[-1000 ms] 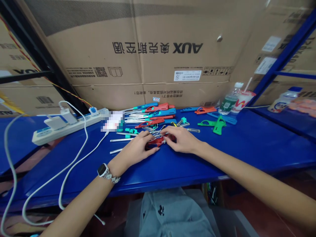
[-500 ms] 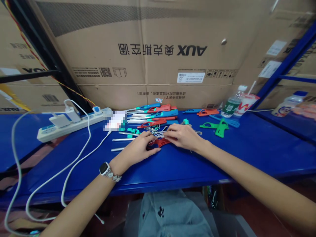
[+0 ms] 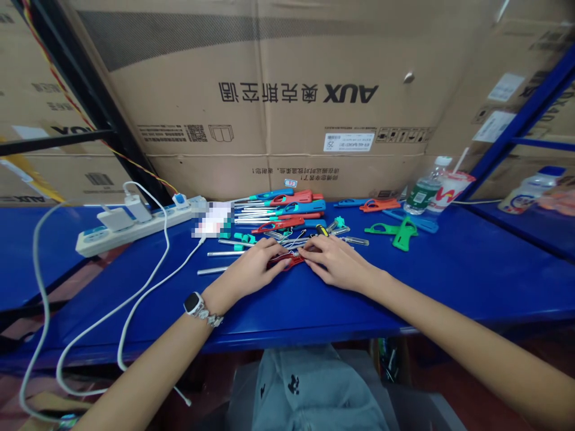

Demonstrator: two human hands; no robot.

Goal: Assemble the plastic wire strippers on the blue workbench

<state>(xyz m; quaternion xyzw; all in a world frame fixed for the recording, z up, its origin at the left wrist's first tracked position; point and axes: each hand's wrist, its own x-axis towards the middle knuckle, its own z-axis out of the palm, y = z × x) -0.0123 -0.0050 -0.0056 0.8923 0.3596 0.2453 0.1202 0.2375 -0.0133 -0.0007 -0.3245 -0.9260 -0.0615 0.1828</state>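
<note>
A red lighter casing [image 3: 293, 262] lies on the blue table, with thin wires around it. My left hand [image 3: 254, 266] has its fingers closed on the casing's left part. From the other side, my right hand [image 3: 339, 263] pinches at its right end, where fingers hide most of the casing. Just beyond the hands are thin metal tubes [image 3: 224, 254], turquoise plastic pieces [image 3: 245, 238] and a small clear part [image 3: 357, 240]. A yellow and black piece [image 3: 321, 230] shows above my right fingers.
Assembled stick lighters [image 3: 300, 207] are piled behind the hands. Green casing halves [image 3: 404, 234] and orange ones [image 3: 381, 205] lie right. A bottle [image 3: 420, 194] and a cup [image 3: 450, 190] stand at the back. A power strip [image 3: 92, 239] with white cables runs along the left.
My right hand has turned flatter and lowered over the casing, and the yellow and black piece now shows above it. The casing is more covered. The view has shifted slightly.
</note>
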